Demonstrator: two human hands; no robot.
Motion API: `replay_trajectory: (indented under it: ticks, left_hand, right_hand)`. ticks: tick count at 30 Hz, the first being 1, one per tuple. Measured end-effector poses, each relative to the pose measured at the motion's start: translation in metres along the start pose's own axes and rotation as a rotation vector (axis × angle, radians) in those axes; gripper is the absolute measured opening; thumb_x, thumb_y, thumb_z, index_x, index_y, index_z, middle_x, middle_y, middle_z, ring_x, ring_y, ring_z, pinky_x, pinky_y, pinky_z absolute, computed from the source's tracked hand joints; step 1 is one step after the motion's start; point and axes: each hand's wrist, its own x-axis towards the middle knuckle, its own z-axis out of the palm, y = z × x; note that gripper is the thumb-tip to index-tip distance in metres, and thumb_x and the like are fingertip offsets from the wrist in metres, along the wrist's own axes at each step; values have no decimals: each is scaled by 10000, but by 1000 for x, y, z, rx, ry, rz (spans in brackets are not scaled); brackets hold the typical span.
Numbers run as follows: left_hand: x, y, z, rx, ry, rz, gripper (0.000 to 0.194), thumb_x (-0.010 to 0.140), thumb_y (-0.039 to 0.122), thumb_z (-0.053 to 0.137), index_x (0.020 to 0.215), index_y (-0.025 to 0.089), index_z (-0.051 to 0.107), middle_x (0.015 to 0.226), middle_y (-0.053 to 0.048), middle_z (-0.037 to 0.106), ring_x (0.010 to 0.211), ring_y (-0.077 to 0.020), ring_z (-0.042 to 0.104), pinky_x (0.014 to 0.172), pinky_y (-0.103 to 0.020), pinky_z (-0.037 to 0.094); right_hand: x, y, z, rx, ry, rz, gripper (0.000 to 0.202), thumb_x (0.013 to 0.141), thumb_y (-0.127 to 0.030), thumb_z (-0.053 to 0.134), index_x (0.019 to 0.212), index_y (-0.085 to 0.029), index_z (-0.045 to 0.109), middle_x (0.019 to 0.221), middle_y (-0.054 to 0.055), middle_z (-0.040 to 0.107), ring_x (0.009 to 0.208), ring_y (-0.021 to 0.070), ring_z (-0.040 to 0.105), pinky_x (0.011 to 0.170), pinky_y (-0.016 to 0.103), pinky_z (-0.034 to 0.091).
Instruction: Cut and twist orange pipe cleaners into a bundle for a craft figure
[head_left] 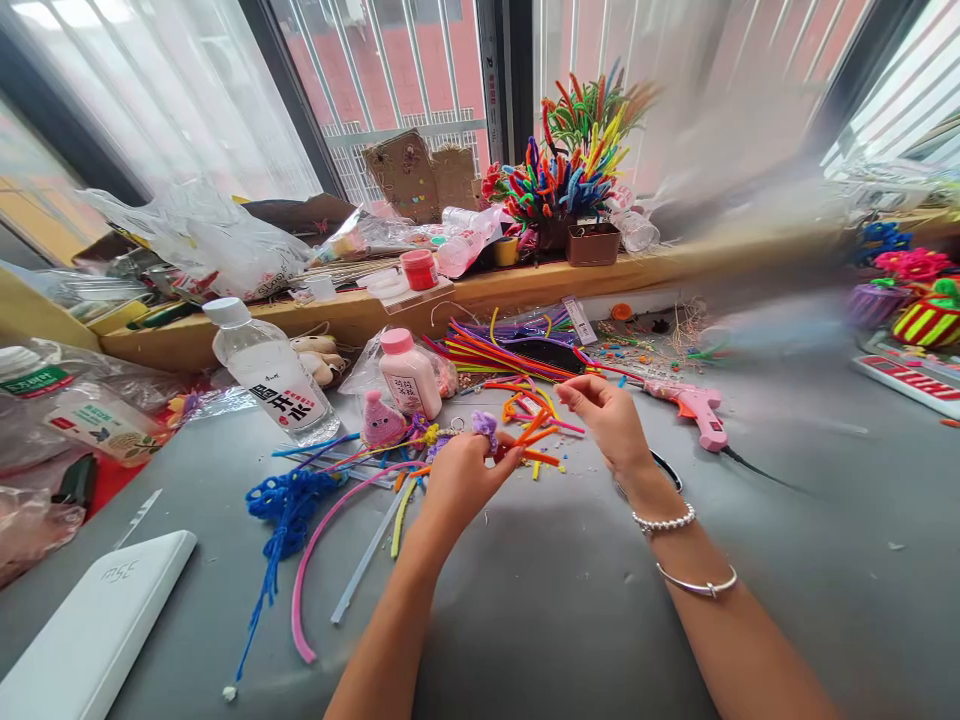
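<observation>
Near the middle of the grey table, my left hand (466, 478) is closed on orange pipe cleaners (536, 432), whose ends stick out to the right. A small purple fuzzy piece (485, 425) shows at its fingers. To the right, my right hand (606, 420) is raised with thumb and fingertips pinched together; anything between them is too small to make out. Orange and yellow pipe cleaner pieces lie behind and between the hands. A pink knitted figure (383, 420) and a blue yarn piece (289, 505) are left of my left hand.
A water bottle (274, 375) and a pink-capped bottle (410, 375) stand at the back left. A pink glue gun (694, 408) with its cord lies at the right. A white box-like object (101, 620) is at the front left. Colourful pipe cleaners (499, 350) lie behind the hands.
</observation>
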Motion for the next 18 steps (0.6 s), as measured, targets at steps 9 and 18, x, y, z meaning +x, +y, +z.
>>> replay_trajectory:
  ticks: [9, 18]
  left_hand:
    - [2, -2, -11, -783, 180, -221, 275, 698, 411, 544, 750, 145, 592, 580, 10, 575, 441, -67, 446, 460, -188, 377]
    - [-3, 18, -3, -1171, -40, -329, 254, 654, 361, 615, 747, 124, 628, 701, -55, 661, 603, -135, 607, 628, -261, 485]
  right_hand:
    - [-3, 7, 6, -455, -418, -124, 138, 688, -289, 618, 640, -170, 669, 1000, 85, 575, 947, 206, 517, 827, 327, 377]
    - [-10, -15, 9, 147, -300, -31, 218, 716, -379, 581, 780, -170, 590, 696, -6, 584, 610, 105, 507, 586, 226, 413]
